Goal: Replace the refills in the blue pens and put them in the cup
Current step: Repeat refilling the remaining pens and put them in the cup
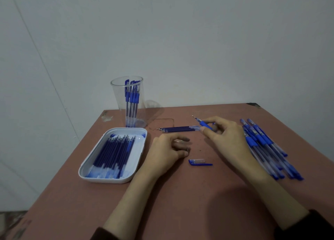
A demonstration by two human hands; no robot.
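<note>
Head view: pen (pixel 204 125) half-hidden under right hand (pixel 226 136)

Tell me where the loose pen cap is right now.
In the head view, the cap lies on the table near centre, just right of the left hand and nearer me than the right hand, which pinches a pen.

No legible text, brand, number or sign found. Pale label patches on barrels of loose pens (pixel 260 139) and held pen (pixel 205 125) too small and blurred to read. Cup (pixel 117 102), tray (pixel 110 181), pen cap (pixel 196 162): markings not made out.
</note>
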